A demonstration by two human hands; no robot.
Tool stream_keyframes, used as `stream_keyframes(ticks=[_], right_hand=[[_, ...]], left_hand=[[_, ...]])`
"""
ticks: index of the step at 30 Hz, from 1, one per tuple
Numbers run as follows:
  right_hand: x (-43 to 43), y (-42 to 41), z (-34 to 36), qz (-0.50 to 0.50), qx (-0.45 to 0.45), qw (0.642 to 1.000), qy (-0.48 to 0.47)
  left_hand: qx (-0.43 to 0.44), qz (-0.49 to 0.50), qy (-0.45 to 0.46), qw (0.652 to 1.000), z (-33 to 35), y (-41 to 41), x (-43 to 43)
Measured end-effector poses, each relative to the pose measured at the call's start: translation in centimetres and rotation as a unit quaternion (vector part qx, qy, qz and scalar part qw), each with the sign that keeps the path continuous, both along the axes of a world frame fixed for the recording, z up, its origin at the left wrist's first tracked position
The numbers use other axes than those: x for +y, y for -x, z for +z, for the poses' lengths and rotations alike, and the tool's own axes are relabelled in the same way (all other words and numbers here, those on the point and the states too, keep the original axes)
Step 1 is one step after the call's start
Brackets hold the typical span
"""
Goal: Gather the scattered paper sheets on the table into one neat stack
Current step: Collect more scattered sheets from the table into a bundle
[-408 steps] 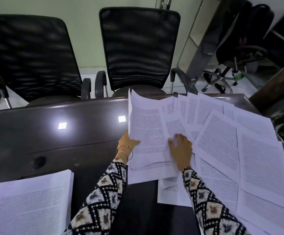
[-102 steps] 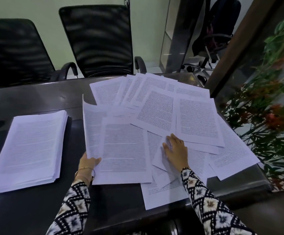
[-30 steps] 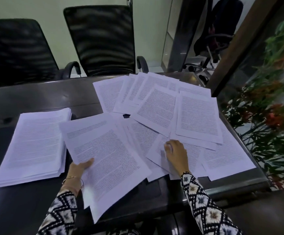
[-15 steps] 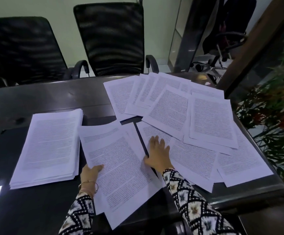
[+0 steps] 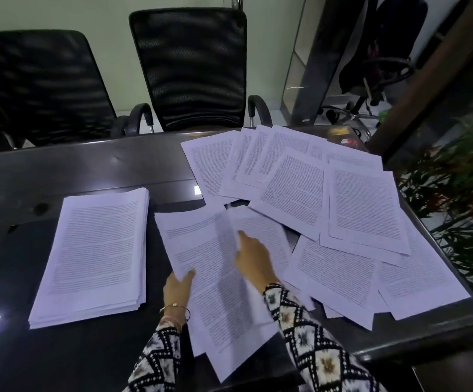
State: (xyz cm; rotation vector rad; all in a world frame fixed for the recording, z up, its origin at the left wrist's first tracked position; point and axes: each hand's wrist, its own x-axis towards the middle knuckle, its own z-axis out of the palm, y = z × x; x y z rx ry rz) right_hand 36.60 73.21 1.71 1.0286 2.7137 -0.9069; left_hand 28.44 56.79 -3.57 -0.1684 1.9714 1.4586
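Many loose sheets (image 5: 294,190) overlap across the right half of the table (image 5: 88,165), lower layers hidden; the neat stack (image 5: 96,250) lies left, long axis pointing away. The left hand (image 5: 177,288) grips a bundle (image 5: 218,292) slanting far-left to near-right, thumb on top; the blurred right hand (image 5: 253,261) touches a curling sheet (image 5: 225,230), grip unclear.

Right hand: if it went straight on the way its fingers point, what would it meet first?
Probably the lifted, blurred sheet at the fingertips of the right hand; beyond it the far fanned sheets, though height is unclear. The left hand holds the gathered sheets.
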Motion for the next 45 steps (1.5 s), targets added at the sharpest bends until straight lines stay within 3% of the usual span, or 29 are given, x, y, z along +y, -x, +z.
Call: stream_keyframes(ticks=[3, 5, 6, 8, 10, 11, 13, 15, 18, 21, 29, 33, 38, 42, 45], right_hand=[[-3.2, 1.9, 0.3, 0.010, -0.005, 0.972, 0.236], [-2.7, 2.1, 0.5, -0.061, 0.038, 0.942, 0.328], [-2.1, 1.7, 0.4, -0.102, 0.080, 0.938, 0.321], [-0.2, 0.2, -1.0, -0.169, 0.136, 0.958, 0.186], [2.1, -1.9, -2.3, -0.219, 0.142, 0.964, 0.059], [2.9, -2.7, -2.8, -0.237, 0.133, 0.960, 0.061], [4.1, -3.4, -2.6, -0.249, 0.154, 0.932, 0.213], [4.5, -3.1, -1.7, -0.196, 0.184, 0.882, 0.386], [4.7, -2.0, 0.4, -0.135, 0.189, 0.844, 0.483], [5.1, -0.5, 2.4, -0.099, 0.184, 0.836, 0.508], [5.8, 2.2, 5.5, 0.026, 0.142, 0.873, 0.466], [5.7, 3.4, 5.6, -0.017, 0.204, 0.884, 0.420], [6.5, 4.3, 5.1, -0.151, 0.284, 0.838, 0.440], [5.8, 3.0, 3.0, -0.110, 0.208, 0.861, 0.451], [4.7, 1.7, 0.3, -0.073, 0.141, 0.886, 0.436]], left_hand=[[-0.097, 0.007, -0.140, 0.985, 0.5, 1.0, 0.7], [-0.064, -0.030, -0.137, 0.988, 0.5, 1.3, 0.9], [-0.028, -0.046, -0.113, 0.992, 0.5, 1.3, 1.1], [-0.008, -0.050, -0.090, 0.995, 0.1, 1.3, 0.8], [-0.026, -0.039, -0.116, 0.992, 0.5, 1.6, 0.1], [-0.030, -0.039, -0.136, 0.989, 1.0, 1.9, -0.4], [-0.037, -0.060, -0.169, 0.983, 1.4, 2.9, -1.6], [-0.050, -0.101, -0.199, 0.974, 2.0, 3.7, -2.5], [-0.091, -0.137, -0.242, 0.956, 3.2, 4.9, -2.5], [-0.073, -0.167, -0.243, 0.953, 5.6, 7.0, -2.1], [0.018, -0.259, -0.233, 0.937, 10.1, 11.1, 0.1], [0.047, -0.214, -0.238, 0.946, 9.4, 11.5, 1.8], [0.019, -0.170, -0.211, 0.962, 7.1, 11.4, 2.4], [0.013, -0.058, -0.227, 0.972, 5.4, 11.1, 2.3], [-0.027, -0.059, -0.219, 0.974, 4.3, 9.7, 2.3]])
